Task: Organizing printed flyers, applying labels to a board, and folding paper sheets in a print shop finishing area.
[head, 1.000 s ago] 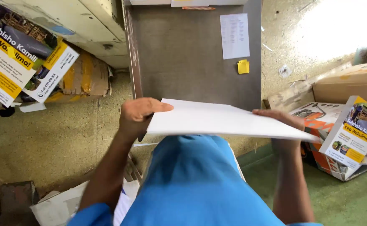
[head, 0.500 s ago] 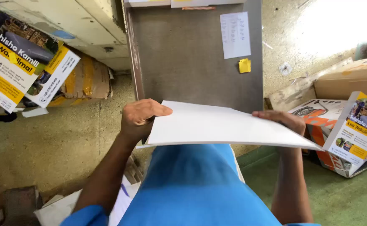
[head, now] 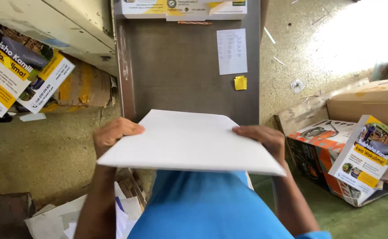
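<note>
A stack of white sheets (head: 189, 141) lies flat between my two hands, level over my blue-clad lap. My left hand (head: 113, 132) grips its left edge, fingers curled over the top. On the opposite edge my right hand (head: 262, 138) holds it the same way. The sheets show a blank upper face, and the near corner juts out to the right past my right wrist.
A grey metal table (head: 180, 71) stands ahead with a white paper note (head: 232, 51) and a small yellow slip (head: 240, 82). Printed leaflets (head: 12, 73) lie at the left, cardboard boxes (head: 362, 110) and another leaflet (head: 367, 152) at the right, loose papers (head: 61, 217) on the floor.
The view has tipped slightly, and both hands have kept their hold on the sheets, which now sit a little lower and flatter.
</note>
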